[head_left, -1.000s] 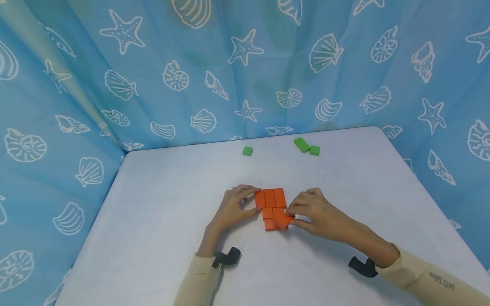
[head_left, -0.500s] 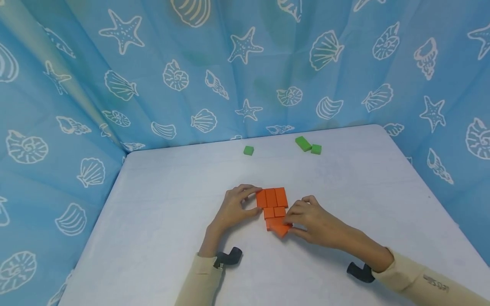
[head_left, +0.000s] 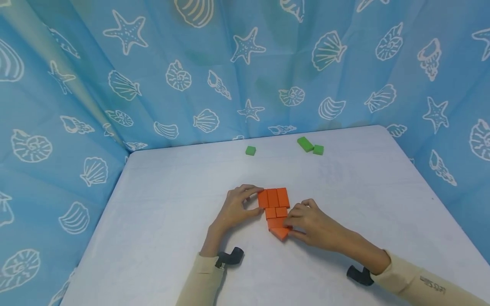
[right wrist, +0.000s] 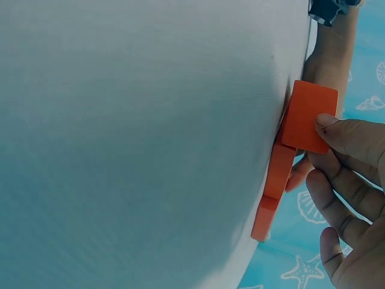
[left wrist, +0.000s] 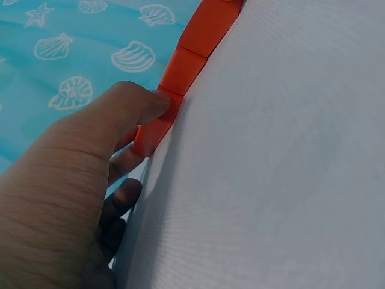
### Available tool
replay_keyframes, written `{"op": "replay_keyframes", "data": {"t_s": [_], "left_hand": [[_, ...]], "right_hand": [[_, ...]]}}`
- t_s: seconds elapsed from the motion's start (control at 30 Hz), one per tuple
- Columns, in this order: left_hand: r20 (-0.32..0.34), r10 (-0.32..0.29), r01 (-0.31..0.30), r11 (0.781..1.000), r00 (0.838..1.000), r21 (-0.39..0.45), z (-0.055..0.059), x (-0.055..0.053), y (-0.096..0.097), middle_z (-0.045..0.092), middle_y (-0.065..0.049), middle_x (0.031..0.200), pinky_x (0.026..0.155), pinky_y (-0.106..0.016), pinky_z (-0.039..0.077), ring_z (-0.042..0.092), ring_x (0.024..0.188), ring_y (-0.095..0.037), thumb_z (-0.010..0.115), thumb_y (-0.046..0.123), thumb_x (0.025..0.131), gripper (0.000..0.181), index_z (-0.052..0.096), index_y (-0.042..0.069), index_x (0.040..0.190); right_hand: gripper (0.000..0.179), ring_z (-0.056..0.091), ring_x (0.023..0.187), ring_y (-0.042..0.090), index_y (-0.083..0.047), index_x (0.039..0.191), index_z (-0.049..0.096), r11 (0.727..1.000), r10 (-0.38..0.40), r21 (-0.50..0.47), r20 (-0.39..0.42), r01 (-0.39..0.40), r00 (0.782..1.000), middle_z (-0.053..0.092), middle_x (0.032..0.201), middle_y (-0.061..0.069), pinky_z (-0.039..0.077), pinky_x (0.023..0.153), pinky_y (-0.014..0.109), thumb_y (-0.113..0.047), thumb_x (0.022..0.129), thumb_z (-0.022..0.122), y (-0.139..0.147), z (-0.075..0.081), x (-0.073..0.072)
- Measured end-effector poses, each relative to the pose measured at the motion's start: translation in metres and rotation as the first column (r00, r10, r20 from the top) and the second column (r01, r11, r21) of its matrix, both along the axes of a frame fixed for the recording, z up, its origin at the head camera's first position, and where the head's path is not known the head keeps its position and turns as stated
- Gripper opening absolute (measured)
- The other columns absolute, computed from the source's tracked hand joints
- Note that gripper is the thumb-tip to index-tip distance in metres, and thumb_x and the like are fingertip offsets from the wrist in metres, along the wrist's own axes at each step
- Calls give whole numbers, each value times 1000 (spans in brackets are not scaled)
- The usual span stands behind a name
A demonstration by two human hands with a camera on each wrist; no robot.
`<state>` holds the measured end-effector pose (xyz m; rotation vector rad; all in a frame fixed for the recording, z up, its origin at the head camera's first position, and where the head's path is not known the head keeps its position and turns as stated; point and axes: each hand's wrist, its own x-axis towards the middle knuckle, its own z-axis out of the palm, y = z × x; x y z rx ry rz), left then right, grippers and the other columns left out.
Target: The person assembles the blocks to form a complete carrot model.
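Flat orange blocks lie edge to edge on the white table: three upright oblongs in the top row, two small squares under them, then a wider block. My left hand spans the leftmost oblong block, forefinger at its far end and thumb at its near end. In the left wrist view that thumb presses on the block's side. My right hand pinches another orange block between thumb and fingers. This block is tilted, at the near end of the arrangement, and partly covers the wider block.
Toward the table's back edge lie a small green block, a longer green block and another small green one beside it. A blue curtain with shell prints hangs behind the white table.
My right hand has moved toward me with its orange block, from over the small squares to the near end, uncovering the right square. The left hand stays at the leftmost block.
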<state>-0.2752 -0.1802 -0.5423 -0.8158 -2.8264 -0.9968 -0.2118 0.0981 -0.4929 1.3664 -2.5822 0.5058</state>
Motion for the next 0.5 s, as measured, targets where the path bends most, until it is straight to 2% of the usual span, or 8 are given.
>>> {"op": "replay_keyframes", "data": {"t_s": [0.37, 0.5], "left_hand": [[-3, 5, -5, 1000, 1000, -9, 0, 0, 0, 57, 5, 134, 100, -43, 36, 54, 98, -9, 75, 40, 86, 55, 61, 27, 138], [-2, 6, -6, 1000, 1000, -11, -2, 0, 0, 56, 6, 134, 100, -43, 36, 54, 98, -9, 75, 41, 86, 55, 60, 28, 138]], "right_hand": [[24, 60, 98, 16, -17, 102, 77, 1000, -17, 20, -16, 18, 1000, 71, 100, -7, 41, 90, 47, -20, 80, 85, -1, -2, 0], [24, 60, 100, 16, -17, 103, 76, 999, -29, 33, 18, 28, 999, 70, 102, -6, 41, 91, 49, -20, 80, 84, -1, 1, 0]]}}
